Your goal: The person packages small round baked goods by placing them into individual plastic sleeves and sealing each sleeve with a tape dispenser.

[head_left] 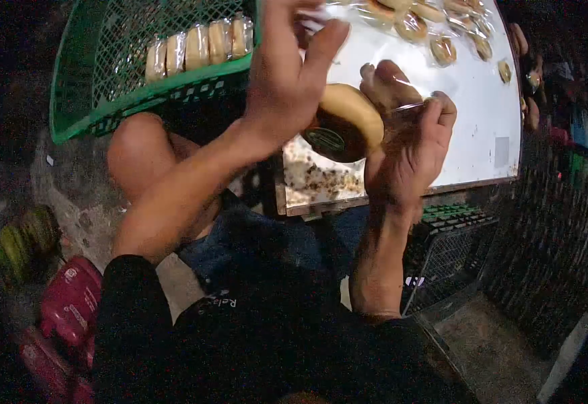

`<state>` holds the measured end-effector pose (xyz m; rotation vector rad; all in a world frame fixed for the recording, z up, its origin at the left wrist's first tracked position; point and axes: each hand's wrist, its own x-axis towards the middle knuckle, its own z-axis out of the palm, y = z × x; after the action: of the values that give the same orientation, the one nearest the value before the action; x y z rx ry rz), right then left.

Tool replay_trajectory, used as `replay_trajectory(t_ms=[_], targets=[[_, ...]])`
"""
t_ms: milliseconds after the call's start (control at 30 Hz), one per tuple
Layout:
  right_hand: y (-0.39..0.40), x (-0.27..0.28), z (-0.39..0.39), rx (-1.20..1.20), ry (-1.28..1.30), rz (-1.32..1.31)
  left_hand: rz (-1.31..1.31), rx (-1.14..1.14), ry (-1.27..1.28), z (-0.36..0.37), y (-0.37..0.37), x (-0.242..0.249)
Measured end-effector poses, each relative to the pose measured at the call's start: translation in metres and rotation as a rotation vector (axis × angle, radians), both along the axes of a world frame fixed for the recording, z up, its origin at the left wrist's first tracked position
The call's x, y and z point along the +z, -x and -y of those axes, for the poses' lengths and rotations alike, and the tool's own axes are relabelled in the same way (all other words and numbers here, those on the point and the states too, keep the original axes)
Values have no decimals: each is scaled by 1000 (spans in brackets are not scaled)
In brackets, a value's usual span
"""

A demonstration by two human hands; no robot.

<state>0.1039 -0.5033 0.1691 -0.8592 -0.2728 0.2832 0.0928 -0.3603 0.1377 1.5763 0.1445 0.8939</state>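
A small, makeshift bakery packing spot, worked low to the ground. A white table (pixel 482 94) bears rows of buns in clear wrappers (pixel 442 48), with crumbs at its near edge. A green crate (pixel 85 87) holds a row of wrapped buns (pixel 196 47); a dark crate (pixel 452 242) sits below on a rough concrete floor (pixel 72 209).

You've got both hands, left hand (pixel 287 81) and right hand (pixel 408 141), on a bun (pixel 344 121) in clear wrap over the white worktop (pixel 469 101), with a green crate (pixel 105 74) of wrapped buns just beside.
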Motion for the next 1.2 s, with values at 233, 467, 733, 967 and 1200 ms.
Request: replay_trajectory(t_ms=[233, 467, 733, 967, 1200], targets=[[-4, -8, -1, -356, 349, 348, -264, -377, 360, 26, 25, 25], [17, 17, -10, -405, 400, 231, -85, -144, 376, 29, 16, 20], [18, 31, 12, -144, 127, 146, -151, -187, 324, 32, 13, 34], [13, 4, 25, -58, 11, 73, -259, -242, 176, 30, 8, 17], [19, 19, 20, -504, 470, 261, -242, -385, 139, 55, 34, 41]])
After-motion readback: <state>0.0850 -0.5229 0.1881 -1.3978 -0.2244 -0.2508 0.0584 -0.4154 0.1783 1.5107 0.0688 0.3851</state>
